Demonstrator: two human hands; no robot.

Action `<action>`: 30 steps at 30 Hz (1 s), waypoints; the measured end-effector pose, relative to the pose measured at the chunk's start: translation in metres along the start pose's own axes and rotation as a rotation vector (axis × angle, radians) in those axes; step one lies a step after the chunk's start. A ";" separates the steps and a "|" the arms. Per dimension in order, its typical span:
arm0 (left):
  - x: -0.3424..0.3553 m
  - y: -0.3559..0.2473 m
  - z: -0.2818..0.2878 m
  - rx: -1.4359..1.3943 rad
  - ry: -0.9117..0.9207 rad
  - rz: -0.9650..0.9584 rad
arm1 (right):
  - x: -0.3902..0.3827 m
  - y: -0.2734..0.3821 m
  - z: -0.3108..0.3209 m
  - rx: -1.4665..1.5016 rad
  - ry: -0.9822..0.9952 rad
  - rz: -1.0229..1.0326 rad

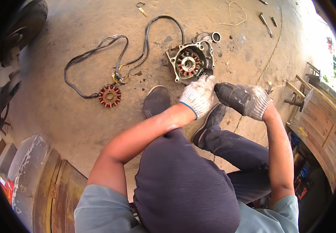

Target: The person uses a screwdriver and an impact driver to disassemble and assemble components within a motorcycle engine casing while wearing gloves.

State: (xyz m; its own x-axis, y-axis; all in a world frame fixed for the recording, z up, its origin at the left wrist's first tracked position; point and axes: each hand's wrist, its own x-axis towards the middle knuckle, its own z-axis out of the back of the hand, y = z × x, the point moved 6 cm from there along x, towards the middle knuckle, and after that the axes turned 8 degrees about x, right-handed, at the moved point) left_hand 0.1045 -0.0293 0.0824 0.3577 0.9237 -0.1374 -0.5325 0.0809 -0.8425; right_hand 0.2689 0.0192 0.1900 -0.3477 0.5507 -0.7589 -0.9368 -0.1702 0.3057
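A metal engine cover point(172, 58) lies on the floor ahead of me, with a stator coil point(188, 64) of red windings seated inside. My left hand point(199, 93), in a white knit glove, is at the cover's near edge. Its fingers are curled together, and what they hold is hidden. To the right, my gloved right hand point(259, 101) is closed round a dark, rounded tool body point(233, 98), whose exact kind I cannot make out. The tool's front end points toward the left fingertips. A second stator coil point(109, 96) with black cables lies apart at the left.
A ratchet-like tool point(265, 25) and a small dark socket-like piece point(274, 21) lie at the far right. A wheel point(28, 23) stands at the left edge. Wooden furniture point(319, 132) is on the right, and my shoes flank the work.
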 end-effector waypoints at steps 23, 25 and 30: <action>0.026 -0.100 -0.051 0.252 0.315 -0.532 | -0.118 -0.172 -0.119 0.051 -0.589 -0.002; 0.025 -0.073 0.012 0.256 -0.004 -0.559 | -0.128 -0.189 -0.153 0.073 -0.694 -0.085; -0.007 0.016 0.151 0.376 -0.509 0.045 | -0.152 -0.233 -0.252 0.341 -0.741 -0.402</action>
State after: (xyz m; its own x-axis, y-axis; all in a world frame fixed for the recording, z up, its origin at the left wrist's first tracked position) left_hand -0.0224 0.0223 0.1489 -0.0316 0.9841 0.1747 -0.8048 0.0786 -0.5884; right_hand 0.5305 -0.2306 0.0894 0.2276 0.9207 -0.3171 -0.8788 0.3345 0.3403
